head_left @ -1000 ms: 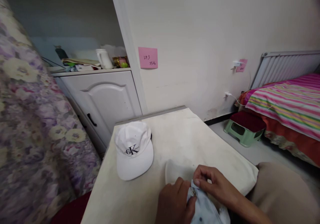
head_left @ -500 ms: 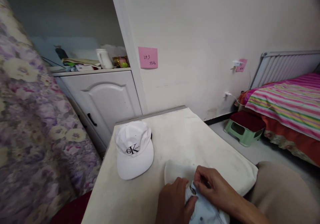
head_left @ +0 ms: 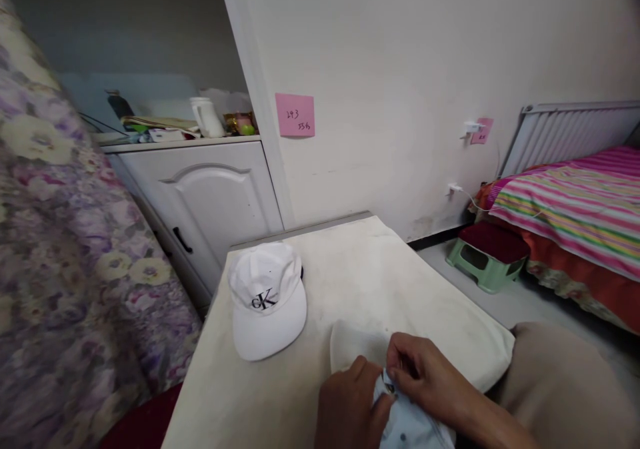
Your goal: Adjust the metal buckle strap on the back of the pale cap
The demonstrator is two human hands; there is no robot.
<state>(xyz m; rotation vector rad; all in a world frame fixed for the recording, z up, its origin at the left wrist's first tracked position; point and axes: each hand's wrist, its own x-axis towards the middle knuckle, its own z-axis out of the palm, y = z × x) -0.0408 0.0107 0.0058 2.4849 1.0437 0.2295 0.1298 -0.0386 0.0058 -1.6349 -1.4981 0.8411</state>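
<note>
Knuckles up, my left hand [head_left: 345,405] grips the light-blue cap [head_left: 413,429] beside its metal buckle [head_left: 389,387], between both hands; my right hand [head_left: 423,372], fingers curled, pinches fabric there. Beyond my left hand, a white cap [head_left: 267,302] lies on the surface [head_left: 350,269].

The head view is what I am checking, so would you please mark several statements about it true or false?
1. The white fabric cap with black lettering lies on the pale rectangular table. True.
2. The left hand and right hand both hold the light-blue fabric cap. True.
3. The white cap's brim points away from the camera. False: the brim points toward it.
4. The green plastic stool with a dark-red top stands on the table. False: the stool stands on the grey floor.
</note>
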